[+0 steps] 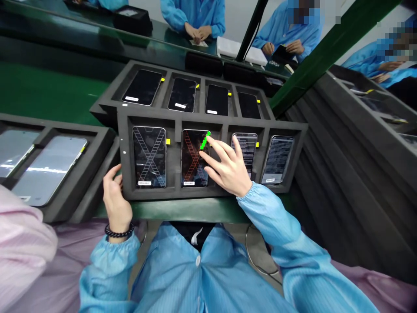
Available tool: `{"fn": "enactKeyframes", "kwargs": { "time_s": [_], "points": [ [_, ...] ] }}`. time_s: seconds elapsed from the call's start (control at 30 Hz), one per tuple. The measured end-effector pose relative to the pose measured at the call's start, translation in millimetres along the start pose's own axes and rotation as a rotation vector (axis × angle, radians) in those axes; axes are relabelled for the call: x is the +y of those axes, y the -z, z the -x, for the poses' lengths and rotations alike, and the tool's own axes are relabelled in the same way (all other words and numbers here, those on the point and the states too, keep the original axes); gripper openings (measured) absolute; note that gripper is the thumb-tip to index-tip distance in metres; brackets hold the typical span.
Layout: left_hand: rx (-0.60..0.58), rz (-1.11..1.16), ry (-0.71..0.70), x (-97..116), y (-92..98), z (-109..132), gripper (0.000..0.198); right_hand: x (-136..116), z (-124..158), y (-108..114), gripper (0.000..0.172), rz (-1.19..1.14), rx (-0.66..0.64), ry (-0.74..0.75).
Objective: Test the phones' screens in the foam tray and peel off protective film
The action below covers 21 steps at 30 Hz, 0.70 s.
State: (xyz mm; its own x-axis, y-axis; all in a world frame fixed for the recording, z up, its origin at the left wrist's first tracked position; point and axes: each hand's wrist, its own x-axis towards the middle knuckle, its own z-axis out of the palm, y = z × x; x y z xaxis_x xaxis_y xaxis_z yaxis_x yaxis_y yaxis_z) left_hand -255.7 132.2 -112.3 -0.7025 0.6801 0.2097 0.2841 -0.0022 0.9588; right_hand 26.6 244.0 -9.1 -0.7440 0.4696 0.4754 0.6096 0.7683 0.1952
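A black foam tray point(176, 194) lies before me with phones in its slots. My right hand point(230, 167) is spread over the second phone point(190, 167) from the left, its index fingertip at the upper right of the screen. That screen shows a red ladder-like X, with part of one arm turned green near the finger. The leftmost phone point(150, 156) shows the same X in white. Text fills the third phone point(252, 148), partly behind my hand, and the fourth phone point(278, 158). My left hand point(117, 200) grips the tray's left edge, some fingertips hidden.
Behind stands another foam tray point(200, 93) of dark phones with yellow tabs. A third tray point(94, 174) holds phones at left. Stacked foam trays point(345, 174) rise at right, near a slanted green post point(312, 71). Co-workers in blue smocks point(195, 15) sit across the bench.
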Motion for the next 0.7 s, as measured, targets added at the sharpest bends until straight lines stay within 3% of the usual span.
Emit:
{"fn": "enactKeyframes", "kwargs": {
  "time_s": [0.47,0.6,0.7],
  "points": [
    [0.007,0.037,0.020,0,-0.4,1,0.065,-50,20,-16,0.030,-0.223,-0.064,0.240],
    [0.006,0.038,0.027,1,-0.5,0,0.065,-42,12,-13,0.027,-0.255,-0.017,0.264],
    [0.000,0.037,0.036,0,-0.4,0,0.063,-24,-8,-6,0.028,-0.218,0.083,0.142]
  ]
}}
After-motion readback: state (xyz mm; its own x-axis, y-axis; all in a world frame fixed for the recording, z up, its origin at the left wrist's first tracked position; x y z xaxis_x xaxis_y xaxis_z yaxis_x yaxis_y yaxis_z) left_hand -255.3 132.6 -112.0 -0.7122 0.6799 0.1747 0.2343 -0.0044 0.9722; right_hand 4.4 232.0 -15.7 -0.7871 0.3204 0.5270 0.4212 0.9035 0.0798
